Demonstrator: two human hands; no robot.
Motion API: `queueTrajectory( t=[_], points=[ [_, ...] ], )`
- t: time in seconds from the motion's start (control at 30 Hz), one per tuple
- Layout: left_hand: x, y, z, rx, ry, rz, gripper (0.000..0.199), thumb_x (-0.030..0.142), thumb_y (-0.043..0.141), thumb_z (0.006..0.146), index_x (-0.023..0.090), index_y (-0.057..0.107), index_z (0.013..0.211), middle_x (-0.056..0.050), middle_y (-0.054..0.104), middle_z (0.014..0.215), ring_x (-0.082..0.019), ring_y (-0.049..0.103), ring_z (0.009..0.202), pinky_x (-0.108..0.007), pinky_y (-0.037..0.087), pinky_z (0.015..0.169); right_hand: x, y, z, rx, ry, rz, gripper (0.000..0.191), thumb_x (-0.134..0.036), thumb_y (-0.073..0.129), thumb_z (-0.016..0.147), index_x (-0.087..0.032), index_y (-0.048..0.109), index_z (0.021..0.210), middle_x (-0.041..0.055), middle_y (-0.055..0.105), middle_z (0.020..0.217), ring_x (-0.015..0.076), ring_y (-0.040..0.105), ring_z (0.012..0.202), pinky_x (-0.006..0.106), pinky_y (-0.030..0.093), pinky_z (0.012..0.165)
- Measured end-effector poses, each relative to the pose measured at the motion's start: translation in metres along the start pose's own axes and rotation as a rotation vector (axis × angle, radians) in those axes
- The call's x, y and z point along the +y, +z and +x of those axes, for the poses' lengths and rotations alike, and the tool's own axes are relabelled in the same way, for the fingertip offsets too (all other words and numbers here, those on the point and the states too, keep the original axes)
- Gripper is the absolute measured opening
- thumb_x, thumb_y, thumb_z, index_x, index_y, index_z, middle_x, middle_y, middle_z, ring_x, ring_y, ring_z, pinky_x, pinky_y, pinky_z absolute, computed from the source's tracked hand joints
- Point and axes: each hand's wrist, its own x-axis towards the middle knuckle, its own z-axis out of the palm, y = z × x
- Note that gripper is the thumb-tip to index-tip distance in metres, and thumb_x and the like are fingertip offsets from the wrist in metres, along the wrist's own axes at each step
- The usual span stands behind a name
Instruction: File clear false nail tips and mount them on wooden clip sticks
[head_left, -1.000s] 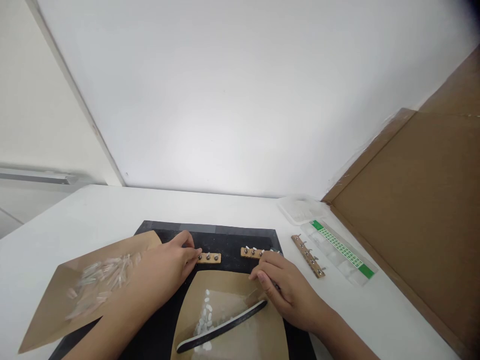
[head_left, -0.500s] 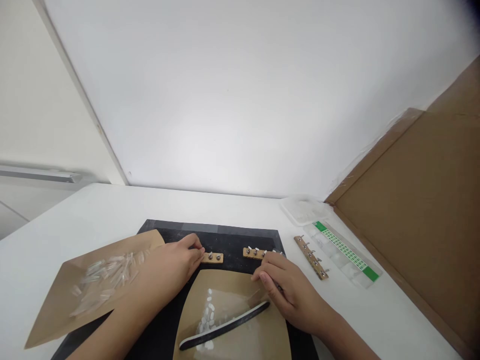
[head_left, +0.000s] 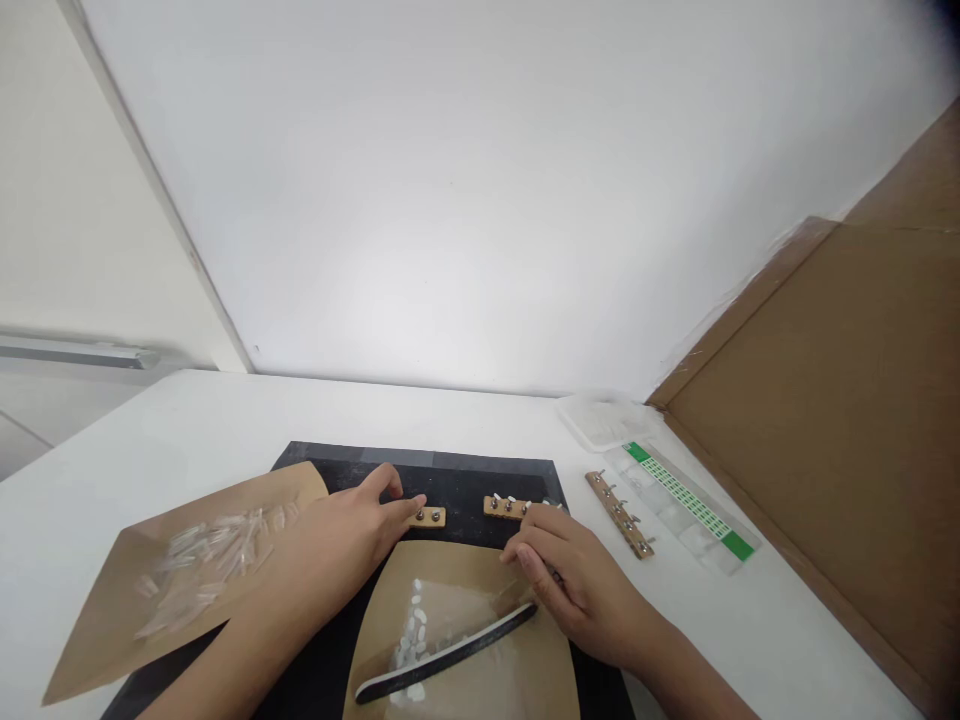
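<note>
L hand (head_left: 358,522) arched at studded strip (head_left: 428,518), R hand (head_left: 574,570) curled, both grips unclear

Worktop (head_left: 337,400): white
Wall (head_left: 450,200): white
Mat (head_left: 465,478): black, greyer band along the far edge
Left sheet (head_left: 105,610): tan
Tubes (head_left: 217,545): clear, faintly pinkish in places
Middle sheet (head_left: 525,670): tan
Chips (head_left: 412,640): white
File (head_left: 450,660): black face, white edge
Strips (head_left: 619,515): light brown
Studs (head_left: 436,517): silver
Case (head_left: 675,515): clear; green-ended label, green-and-white grid
Cardboard (head_left: 832,400): brown
</note>
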Motion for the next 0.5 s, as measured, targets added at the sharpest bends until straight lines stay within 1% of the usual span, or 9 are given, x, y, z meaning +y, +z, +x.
queueTrajectory(
  t=[0.03, 0.1, 0.17, 0.3, 0.5],
  points=[
    [-0.0003, 0.0005, 0.0004, -0.007, 0.011, 0.037, 0.033, 0.032, 0.048, 0.111, 0.038, 0.076, 0.127, -0.004, 0.065, 0.118, -0.014, 0.062, 0.060, -0.029, 0.031, 0.051, -0.0001, -0.0001, 0.0002, 0.001, 0.000, 0.002, 0.034, -0.029, 0.039, 0.115, -0.023, 0.071, 0.103, 0.0079, 0.068, 0.099, 0.0248, 0.064, 0.096, 0.040, 0.051, 0.082],
    [-0.0012, 0.0019, 0.0011, -0.019, 0.024, 0.116, 0.035, 0.033, 0.045, 0.112, 0.039, 0.075, 0.128, -0.004, 0.066, 0.116, -0.013, 0.062, 0.058, -0.029, 0.032, 0.051, -0.0002, -0.0001, 0.0005, 0.003, -0.002, 0.007, 0.034, -0.029, 0.039, 0.115, -0.023, 0.071, 0.104, 0.0078, 0.068, 0.099, 0.0246, 0.064, 0.095, 0.040, 0.051, 0.082],
    [-0.0023, 0.0031, 0.0013, -0.037, 0.030, 0.130, 0.036, 0.033, 0.043, 0.113, 0.040, 0.075, 0.129, -0.004, 0.067, 0.117, -0.014, 0.063, 0.059, -0.028, 0.035, 0.052, -0.0001, 0.0000, 0.0007, 0.001, -0.001, 0.010, 0.034, -0.028, 0.039, 0.115, -0.023, 0.071, 0.104, 0.0077, 0.067, 0.099, 0.0244, 0.063, 0.095, 0.039, 0.051, 0.082],
    [-0.0031, 0.0026, 0.0004, -0.065, 0.058, 0.125, 0.037, 0.029, 0.046, 0.111, 0.040, 0.072, 0.135, -0.005, 0.066, 0.121, -0.015, 0.067, 0.064, -0.028, 0.040, 0.055, 0.0002, 0.0004, 0.0007, -0.002, 0.004, 0.009, 0.035, -0.029, 0.038, 0.115, -0.023, 0.071, 0.103, 0.0074, 0.066, 0.098, 0.0244, 0.063, 0.094, 0.039, 0.050, 0.082],
    [0.0006, -0.0006, 0.0007, -0.044, 0.066, 0.164, 0.038, 0.025, 0.045, 0.109, 0.035, 0.071, 0.134, -0.007, 0.065, 0.128, -0.015, 0.064, 0.059, -0.029, 0.043, 0.053, 0.0017, 0.0007, -0.0007, -0.010, 0.008, 0.003, 0.033, -0.029, 0.039, 0.115, -0.024, 0.069, 0.105, 0.0069, 0.066, 0.100, 0.0246, 0.063, 0.096, 0.039, 0.049, 0.083]
  ],
)
